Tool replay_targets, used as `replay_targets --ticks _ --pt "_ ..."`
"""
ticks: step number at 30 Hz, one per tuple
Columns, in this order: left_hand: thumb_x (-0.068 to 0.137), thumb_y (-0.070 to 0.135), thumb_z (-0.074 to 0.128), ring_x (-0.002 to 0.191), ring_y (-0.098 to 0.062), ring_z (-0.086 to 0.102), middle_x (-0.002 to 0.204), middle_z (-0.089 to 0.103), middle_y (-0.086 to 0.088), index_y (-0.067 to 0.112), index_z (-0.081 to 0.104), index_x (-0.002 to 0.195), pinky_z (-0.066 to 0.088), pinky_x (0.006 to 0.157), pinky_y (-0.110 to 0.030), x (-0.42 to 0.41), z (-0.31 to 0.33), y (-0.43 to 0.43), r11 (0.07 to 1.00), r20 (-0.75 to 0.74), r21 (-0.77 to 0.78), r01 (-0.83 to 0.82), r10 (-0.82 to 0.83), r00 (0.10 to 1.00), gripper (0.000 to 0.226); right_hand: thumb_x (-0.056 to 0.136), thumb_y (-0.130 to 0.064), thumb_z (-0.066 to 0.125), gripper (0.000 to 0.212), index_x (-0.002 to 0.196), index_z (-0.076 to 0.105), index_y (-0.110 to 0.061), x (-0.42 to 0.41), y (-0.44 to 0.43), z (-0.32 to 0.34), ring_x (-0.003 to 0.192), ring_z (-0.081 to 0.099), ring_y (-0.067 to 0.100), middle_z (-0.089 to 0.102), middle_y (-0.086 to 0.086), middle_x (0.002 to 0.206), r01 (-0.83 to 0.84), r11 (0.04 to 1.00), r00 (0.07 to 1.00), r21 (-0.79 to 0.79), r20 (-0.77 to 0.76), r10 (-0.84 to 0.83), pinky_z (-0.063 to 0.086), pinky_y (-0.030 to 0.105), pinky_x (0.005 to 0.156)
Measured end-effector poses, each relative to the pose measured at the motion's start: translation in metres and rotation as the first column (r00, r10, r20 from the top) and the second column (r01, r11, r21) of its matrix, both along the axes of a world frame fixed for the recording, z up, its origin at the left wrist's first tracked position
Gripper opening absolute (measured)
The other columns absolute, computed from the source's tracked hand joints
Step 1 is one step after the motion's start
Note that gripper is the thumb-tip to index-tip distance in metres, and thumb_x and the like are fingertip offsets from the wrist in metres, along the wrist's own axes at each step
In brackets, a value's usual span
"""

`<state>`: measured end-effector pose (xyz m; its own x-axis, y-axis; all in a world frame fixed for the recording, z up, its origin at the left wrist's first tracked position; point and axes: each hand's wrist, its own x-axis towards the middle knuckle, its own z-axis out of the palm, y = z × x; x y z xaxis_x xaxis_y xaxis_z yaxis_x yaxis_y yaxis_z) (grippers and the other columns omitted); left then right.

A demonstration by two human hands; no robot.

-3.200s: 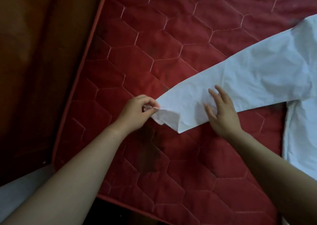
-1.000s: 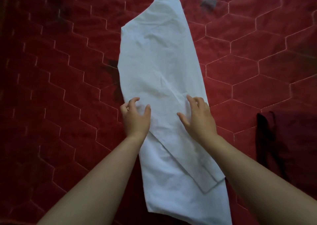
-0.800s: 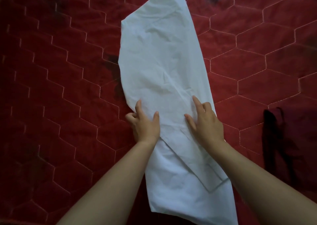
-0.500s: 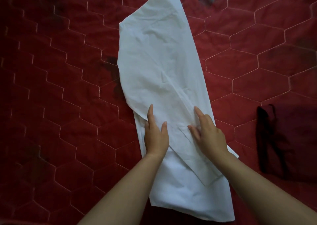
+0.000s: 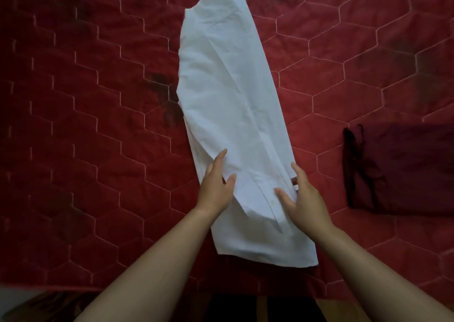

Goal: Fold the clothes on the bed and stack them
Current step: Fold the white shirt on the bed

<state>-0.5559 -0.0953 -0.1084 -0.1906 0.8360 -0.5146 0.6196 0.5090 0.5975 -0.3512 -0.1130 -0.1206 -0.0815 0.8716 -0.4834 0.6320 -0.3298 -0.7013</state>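
Note:
A white shirt (image 5: 228,105) lies on the red quilted mattress (image 5: 98,125), folded lengthwise into a narrow strip that runs from the top edge of the view down toward me. A sleeve with its cuff (image 5: 267,199) lies along the strip near its lower end. My left hand (image 5: 216,184) rests on the strip's left edge, fingers apart and thumb on the fabric. My right hand (image 5: 303,194) sits at the right edge beside the cuff, thumb on the cloth and fingers spread. Neither hand lifts the shirt.
A dark maroon folded garment (image 5: 405,172) with a black cord (image 5: 353,164) lies on the mattress to the right. The mattress's near edge runs along the bottom, with a wooden bed frame (image 5: 344,309) below it. Dark stains (image 5: 164,96) mark the mattress left of the shirt.
Both hands have slid down the shirt toward me and out to its two side edges. The sleeve now lies flatter along the strip. The shirt itself stays in place.

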Motion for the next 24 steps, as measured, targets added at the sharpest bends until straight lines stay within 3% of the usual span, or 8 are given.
replay_targets --ticks 2,6,11,15,18,20,24 --pt "0.09 0.023 0.056 0.08 -0.011 0.055 0.118 0.049 -0.005 0.033 0.028 0.143 0.045 0.08 -0.026 -0.008 -0.005 0.005 1.0 -0.056 -0.03 -0.005 0.003 0.998 0.061 0.083 -0.038 0.065 0.076 0.145 0.023 -0.024 0.004 -0.002 -0.006 0.096 0.056 0.016 0.055 -0.002 0.112 0.006 0.999 0.999 -0.042 -0.034 -0.007 0.042 0.027 0.077" --pt "0.087 0.026 0.057 0.11 -0.023 0.05 0.129 0.04 -0.009 0.028 0.039 0.138 0.035 0.09 -0.023 -0.029 -0.01 0.037 0.991 -0.209 0.117 -0.065 0.089 0.974 0.054 0.079 -0.043 0.068 0.08 0.144 0.024 -0.028 -0.002 0.004 -0.012 0.102 0.055 0.015 0.054 -0.004 0.115 0.0 1.0 1.0 0.026 -0.008 0.001 0.041 0.024 0.076" --pt "0.089 0.029 0.054 0.12 -0.029 0.042 0.134 0.039 -0.009 0.024 0.043 0.136 0.034 0.098 -0.033 -0.061 -0.017 0.108 0.976 -0.313 0.209 -0.056 0.121 0.942 0.049 0.081 -0.041 0.067 0.078 0.143 0.028 -0.015 -0.028 0.054 -0.019 0.115 0.048 0.018 0.044 0.003 0.13 -0.043 0.988 0.996 0.151 0.082 0.031 0.044 0.031 0.087" --pt "0.088 0.037 0.052 0.119 -0.029 0.04 0.135 0.034 -0.007 0.028 0.042 0.135 0.036 0.098 -0.039 -0.08 -0.029 0.166 0.96 -0.414 0.281 -0.009 0.129 0.901 0.049 0.085 -0.038 0.063 0.071 0.141 0.031 -0.01 -0.07 0.121 -0.037 0.124 0.039 0.028 0.038 0.01 0.137 -0.15 0.95 0.977 0.273 0.186 0.101 0.035 0.038 0.1" --pt "0.089 0.041 0.051 0.117 -0.031 0.044 0.135 0.035 -0.012 0.034 0.029 0.142 0.036 0.099 -0.038 -0.09 -0.046 0.203 0.97 -0.363 0.235 -0.063 0.148 0.92 0.057 0.086 -0.041 0.059 0.067 0.142 0.031 -0.016 -0.103 0.165 -0.054 0.129 0.032 0.027 0.032 0.009 0.141 -0.199 0.919 0.958 0.341 0.264 0.11 0.031 0.043 0.1" --pt "0.091 0.035 0.052 0.114 -0.032 0.05 0.129 0.046 -0.015 0.036 0.024 0.144 0.038 0.098 -0.035 -0.095 -0.058 0.218 0.98 -0.281 0.185 -0.08 0.13 0.951 0.059 0.087 -0.041 0.055 0.065 0.143 0.03 -0.021 -0.118 0.184 -0.066 0.135 0.024 0.027 0.026 0.008 0.147 -0.261 0.895 0.938 0.361 0.312 0.148 0.026 0.043 0.103" --pt "0.09 0.021 0.054 0.107 -0.029 0.054 0.116 0.056 -0.013 0.036 0.042 0.134 0.038 0.088 -0.026 -0.103 -0.068 0.243 0.953 -0.253 0.268 0.143 -0.074 0.965 0.048 0.09 -0.041 0.049 0.063 0.145 0.026 -0.023 -0.129 0.203 -0.086 0.141 0.014 0.025 0.019 0.005 0.154 -0.347 0.859 0.901 0.377 0.39 0.192 0.017 0.042 0.106"
